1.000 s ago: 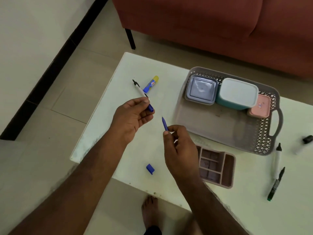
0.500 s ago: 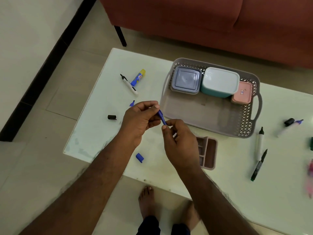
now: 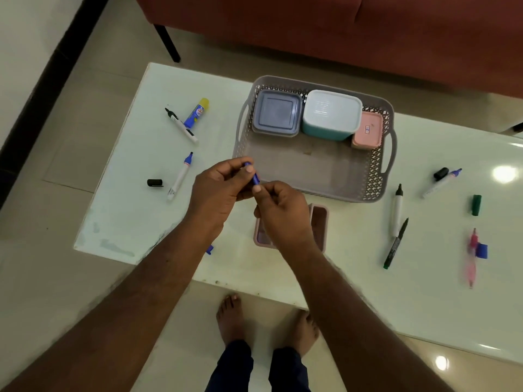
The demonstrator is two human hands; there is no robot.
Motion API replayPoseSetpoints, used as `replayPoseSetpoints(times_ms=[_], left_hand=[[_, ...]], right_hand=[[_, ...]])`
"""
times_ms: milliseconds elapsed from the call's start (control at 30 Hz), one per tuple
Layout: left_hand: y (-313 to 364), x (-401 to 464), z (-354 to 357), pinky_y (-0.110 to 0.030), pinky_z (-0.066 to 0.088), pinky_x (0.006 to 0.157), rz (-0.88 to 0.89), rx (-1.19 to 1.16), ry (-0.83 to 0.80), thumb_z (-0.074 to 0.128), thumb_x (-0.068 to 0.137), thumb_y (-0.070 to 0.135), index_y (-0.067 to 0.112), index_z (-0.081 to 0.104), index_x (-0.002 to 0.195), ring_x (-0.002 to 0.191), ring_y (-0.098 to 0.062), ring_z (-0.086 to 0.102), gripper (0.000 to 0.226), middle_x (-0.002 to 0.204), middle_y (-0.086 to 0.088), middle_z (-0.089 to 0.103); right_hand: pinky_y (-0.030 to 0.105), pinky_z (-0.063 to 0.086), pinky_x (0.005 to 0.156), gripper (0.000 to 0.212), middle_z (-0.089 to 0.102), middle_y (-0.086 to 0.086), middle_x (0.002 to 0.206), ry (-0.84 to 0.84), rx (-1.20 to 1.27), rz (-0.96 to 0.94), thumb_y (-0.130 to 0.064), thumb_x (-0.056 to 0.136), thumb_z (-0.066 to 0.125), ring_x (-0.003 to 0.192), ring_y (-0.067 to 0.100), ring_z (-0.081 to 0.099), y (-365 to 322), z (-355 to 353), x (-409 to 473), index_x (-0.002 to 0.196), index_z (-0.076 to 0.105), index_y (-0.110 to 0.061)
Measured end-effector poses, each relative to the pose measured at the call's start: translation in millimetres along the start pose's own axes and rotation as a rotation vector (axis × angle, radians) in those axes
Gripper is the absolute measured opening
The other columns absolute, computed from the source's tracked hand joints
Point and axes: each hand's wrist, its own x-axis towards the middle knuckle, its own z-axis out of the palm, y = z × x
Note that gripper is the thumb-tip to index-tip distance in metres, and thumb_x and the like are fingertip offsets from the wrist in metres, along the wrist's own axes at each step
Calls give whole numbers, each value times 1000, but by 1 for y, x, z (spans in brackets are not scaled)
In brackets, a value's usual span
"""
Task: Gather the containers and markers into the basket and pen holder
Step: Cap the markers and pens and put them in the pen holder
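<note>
Sofa (image 3: 339, 32): red-brown, along the far side, one dark leg showing.

Table (image 3: 135, 210): white, glossy, bearing everything below.

Basket (image 3: 311, 171): grey, perforated walls, handle at each end; stands at the table's middle, near half bare.

Teal container (image 3: 331, 116): pale lid, in the basket's far row, between the two others.

Grey-blue container (image 3: 277, 113): square, lidded, at the basket's far left corner.

Pink container (image 3: 367, 131): small, lidded, at the basket's far right, touching the teal one.

Pen holder (image 3: 319, 224): pink, compartmented, lying on the table just in front of the basket, largely hidden by the right hand.

Left hand (image 3: 218, 190): fingers curled, thumb and forefinger pinching a blue marker (image 3: 254, 174) above the basket's near edge.

Right hand (image 3: 283, 210): fingers curled, fingertips pinching the lower end of the same marker.

Left of the basket: a glue stick (image 3: 196, 113), blue with yellow cap; a black-tipped marker (image 3: 181, 125) just beside it; an uncapped blue-tipped marker (image 3: 180, 176); a loose black cap (image 3: 155, 182).

Right of the basket: a white marker (image 3: 396, 210), black tip; a thin dark marker (image 3: 395, 243) touching it; a purple-tipped marker (image 3: 441, 183) with a black cap (image 3: 440, 174) against it; a green cap (image 3: 476, 205); a pink pen (image 3: 471, 257), blurred; a blue cap (image 3: 481, 250) against it.

Near the table's front edge: a small blue piece (image 3: 209, 249), mostly hidden behind the left forearm.
</note>
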Motion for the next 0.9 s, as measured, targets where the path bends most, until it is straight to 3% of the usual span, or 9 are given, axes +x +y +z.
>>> replayPoseSetpoints(times_ms=[100,200,300,400,533,733,900], left_hand=[[1,-2,-5,-26,60,76,40,123,52,60,95,31,17,63,123,86,-15,74,31,96,-1,74],[-12,-3,-16,-36,60,84,43,296,117,60,93,43,31,67,104,85,-16,72,18,91,4,73],[-31,-5,-28,-40,58,87,46,503,129,60,93,46,29,70,95,86,-12,69,19,87,8,72],[-41,-9,-35,-24,51,79,49,659,158,58,93,47,26,68,101,88,-7,66,25,88,14,69],[-53,-21,-44,-17,42,68,58,805,207,57,94,44,25,67,98,84,-8,62,22,86,14,66],[-86,-39,-67,-33,49,86,69,880,316,63,92,38,16,68,106,99,-19,64,27,104,0,70],[-102,-42,-76,-34,45,80,10,989,380,67,87,39,18,65,114,107,-25,59,34,114,-4,62]], right_hand=[[30,49,60,18,67,-4,75,-27,-60,-101,-34,101,50,64,9,59,4,-19,12,101,63,-21],[27,49,65,12,73,-9,85,50,-93,-123,-36,101,49,74,-1,63,9,-46,22,100,56,-26],[37,56,78,7,73,-9,91,49,-146,-119,-34,99,53,88,6,67,16,-65,24,101,52,-28],[45,57,76,17,69,-4,88,55,-227,-115,-36,97,57,84,14,67,21,-72,23,104,51,-22],[43,58,75,18,68,-7,88,50,-292,-122,-36,97,57,82,14,67,30,-66,16,106,53,-21],[40,58,75,16,69,-3,96,-34,-424,-95,-33,99,54,86,19,67,40,-50,15,111,54,-23],[39,59,80,21,68,0,104,-86,-556,-61,-33,98,54,91,20,66,43,-40,22,117,54,-24]])
